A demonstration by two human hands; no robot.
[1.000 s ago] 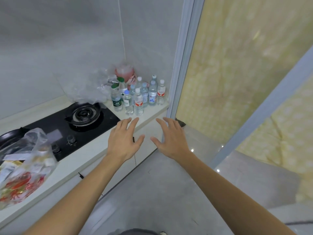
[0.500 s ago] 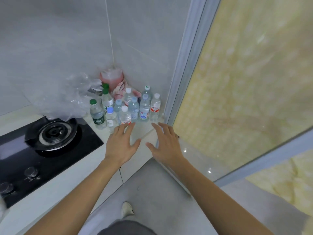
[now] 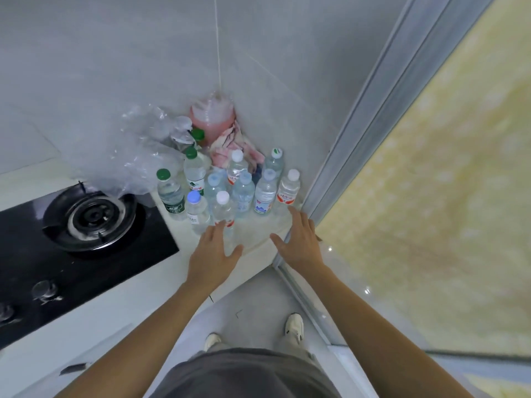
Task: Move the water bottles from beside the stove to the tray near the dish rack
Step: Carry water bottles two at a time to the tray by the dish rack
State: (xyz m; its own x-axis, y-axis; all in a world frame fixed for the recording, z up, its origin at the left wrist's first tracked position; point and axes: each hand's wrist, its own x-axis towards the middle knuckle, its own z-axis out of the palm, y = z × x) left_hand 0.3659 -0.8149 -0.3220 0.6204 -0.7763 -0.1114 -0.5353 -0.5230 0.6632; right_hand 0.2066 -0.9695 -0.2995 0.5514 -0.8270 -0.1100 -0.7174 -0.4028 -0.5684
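The water bottles stand clustered in the counter corner beside the stove, with the left hand and right hand spread empty just before them.

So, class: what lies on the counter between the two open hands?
Only bare white counter lies between the left hand and right hand, seen in the head view; the water bottles stand just beyond.

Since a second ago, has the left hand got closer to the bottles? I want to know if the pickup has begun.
Yes. The left hand has moved toward the corner: its fingertips now reach the white-capped front bottle, where earlier they stopped short at the counter edge.
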